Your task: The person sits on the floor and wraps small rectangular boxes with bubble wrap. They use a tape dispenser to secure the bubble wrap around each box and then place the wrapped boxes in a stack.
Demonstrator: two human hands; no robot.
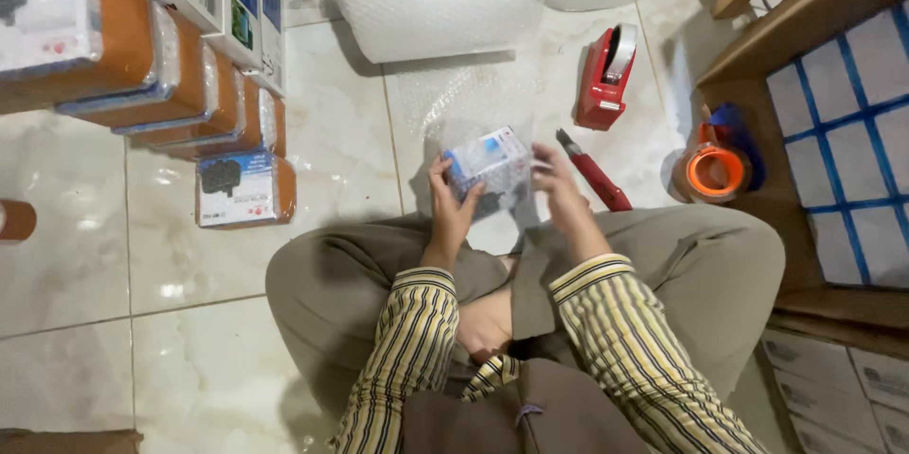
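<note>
Both your hands meet in front of your crossed legs.

Your left hand (451,203) is raised with the fingers curled and the thumb up, closed in a grip, the wrist bent slightly inward. Your right hand (561,187) sits just beside it, fingers spread and a little blurred, palm turned toward the left; whether it grips is unclear. Both forearms, in striped sleeves, angle forward and converge from your lap.

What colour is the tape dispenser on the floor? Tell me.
Red, with a roll of clear tape; the tape dispenser shows in the head view, beyond the right hand.
</note>
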